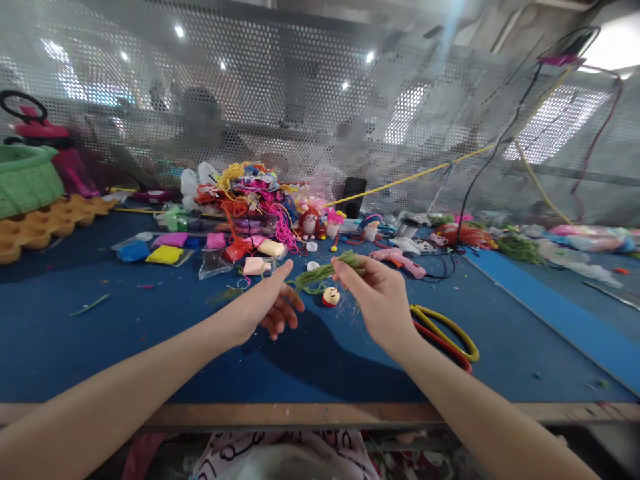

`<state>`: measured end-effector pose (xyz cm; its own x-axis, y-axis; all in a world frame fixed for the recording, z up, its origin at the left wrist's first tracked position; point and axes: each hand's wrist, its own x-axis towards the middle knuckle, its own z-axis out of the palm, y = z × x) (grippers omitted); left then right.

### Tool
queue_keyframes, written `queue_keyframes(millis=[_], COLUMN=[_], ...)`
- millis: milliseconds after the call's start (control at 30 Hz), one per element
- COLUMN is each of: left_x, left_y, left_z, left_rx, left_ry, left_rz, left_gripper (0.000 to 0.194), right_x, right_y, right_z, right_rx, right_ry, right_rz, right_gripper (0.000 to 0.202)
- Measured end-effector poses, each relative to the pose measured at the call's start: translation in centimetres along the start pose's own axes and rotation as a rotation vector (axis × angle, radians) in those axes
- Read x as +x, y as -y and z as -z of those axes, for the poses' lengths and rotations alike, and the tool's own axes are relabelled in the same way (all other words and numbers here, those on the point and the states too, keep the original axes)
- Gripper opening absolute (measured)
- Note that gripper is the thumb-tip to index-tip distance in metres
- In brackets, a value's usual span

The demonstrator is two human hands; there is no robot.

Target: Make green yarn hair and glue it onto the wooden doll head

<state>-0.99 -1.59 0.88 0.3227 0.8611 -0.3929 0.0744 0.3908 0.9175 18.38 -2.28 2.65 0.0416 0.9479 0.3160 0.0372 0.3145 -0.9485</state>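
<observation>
My right hand (383, 297) pinches a bundle of green yarn (320, 275) between thumb and fingers, above the middle of the table. Loose strands trail from the bundle toward my left hand (273, 307). That hand is beside the strand ends with its fingers apart and the thumb raised, and I see nothing held in it. Just below the yarn sits a small doll head (331, 296) with a cream face, drawn features and a red lower part. A white round cap (313, 266) lies behind the yarn.
Scissors (445, 337) with yellow and red handles lie right of my right hand. Behind are a pink glue gun (400, 261), finished dolls (310, 221), a tangled yarn heap (255, 200) and clay packets (165, 255). An egg tray (50, 223) and green basket (25, 180) stand left.
</observation>
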Motion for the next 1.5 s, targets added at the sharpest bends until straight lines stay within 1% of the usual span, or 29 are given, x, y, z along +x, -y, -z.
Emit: queue_keyframes(millis=[33,67,100,133,167,233,267,300,333,367,400,467,533,600,633,667,767,833,933,1000,1133,1233,1300,1367,1433,1500], left_x=[-0.2,-0.4,-0.6,-0.7,-0.8,-0.8,-0.7,-0.5,-0.3,-0.1,0.1,0.5,0.7,0.9,1.0,1.0,1.0,1.0,1.0,1.1,1.0,1.0,1.0,0.9,0.9,1.0], left_y=[-0.3,-0.5,-0.7,-0.7,-0.7,-0.4,-0.2,0.0,0.1,0.1,0.1,-0.1,-0.3,-0.3,-0.3,-0.2,0.1,0.2,0.1,-0.2,-0.8,-1.3,-1.5,-1.7,-1.9,-2.0], left_z=[0.1,0.1,0.0,-0.2,-0.4,-0.8,-1.0,-1.0,-1.0,-0.9,-0.7,-0.2,0.2,0.4,0.5,0.5,0.4,0.3,0.3,0.5,1.3,1.8,1.9,2.1,2.4,2.9], left_rx=[0.022,0.014,-0.033,-0.105,-0.191,-0.314,-0.341,-0.356,-0.366,-0.381,-0.395,-0.403,-0.381,-0.349,-0.333,-0.313,-0.25,-0.23,-0.263,-0.318,-0.434,-0.475,-0.459,-0.401,-0.306,-0.093], left_ry=[0.069,0.174,0.274,0.349,0.362,0.257,0.198,0.151,0.123,0.101,0.069,-0.016,-0.088,-0.12,-0.121,-0.121,-0.119,-0.123,-0.156,-0.199,-0.278,-0.321,-0.344,-0.366,-0.385,-0.422], left_rz=[0.057,0.102,0.114,0.098,0.044,-0.062,-0.084,-0.088,-0.084,-0.082,-0.083,-0.088,-0.081,-0.081,-0.084,-0.091,-0.116,-0.126,-0.153,-0.195,-0.284,-0.33,-0.35,-0.351,-0.34,-0.363], left_gripper=[0.082,0.085,0.083,0.077,0.063,0.032,0.022,0.016,0.014,0.014,0.014,0.015,0.015,0.015,0.015,0.015,0.01,0.008,0.01,0.014,0.02,0.023,0.025,0.021,0.012,0.01], right_x=[-0.1,-0.3,-0.4,-0.6,-0.7,-0.7,-0.6,-0.4,-0.1,0.3,0.8,1.9,2.8,3.2,3.3,3.2,2.8,2.6,2.7,2.8,2.4,2.0,1.9,2.0,2.2,2.6], right_y=[0.0,0.1,0.1,0.0,-0.1,-0.4,-0.5,-0.7,-0.7,-0.7,-0.6,-0.4,-0.3,-0.5,-0.7,-0.9,-1.7,-2.0,-2.1,-2.3,-3.0,-3.9,-4.3,-4.5,-4.4,-4.1], right_z=[0.1,0.3,0.4,0.4,0.4,0.3,0.3,0.3,0.4,0.6,1.0,1.9,2.8,3.2,3.2,3.1,2.7,2.6,2.8,2.7,1.5,0.5,0.2,0.0,0.2,0.5], right_rx=[-0.1,-0.213,-0.331,-0.448,-0.555,-0.705,-0.736,-0.733,-0.704,-0.665,-0.635,-0.653,-0.788,-0.957,-1.034,-1.099,-1.229,-1.289,-1.337,-1.306,-1.274,-1.307,-1.299,-1.244,-1.127,-0.987], right_ry=[0.016,0.057,0.134,0.242,0.372,0.653,0.754,0.813,0.832,0.814,0.763,0.632,0.549,0.545,0.567,0.592,0.651,0.657,0.62,0.588,0.485,0.474,0.468,0.401,0.288,0.165], right_rz=[0.089,0.207,0.346,0.49,0.626,0.847,0.929,0.989,1.018,1.005,0.951,0.763,0.549,0.369,0.309,0.28,0.3,0.319,0.367,0.408,0.496,0.554,0.566,0.574,0.57,0.535], right_gripper=[0.019,0.017,0.014,0.013,0.013,0.017,0.019,0.019,0.017,0.015,0.014,0.019,0.032,0.047,0.05,0.05,0.037,0.036,0.039,0.035,0.026,0.017,0.013,0.012,0.01,0.008])
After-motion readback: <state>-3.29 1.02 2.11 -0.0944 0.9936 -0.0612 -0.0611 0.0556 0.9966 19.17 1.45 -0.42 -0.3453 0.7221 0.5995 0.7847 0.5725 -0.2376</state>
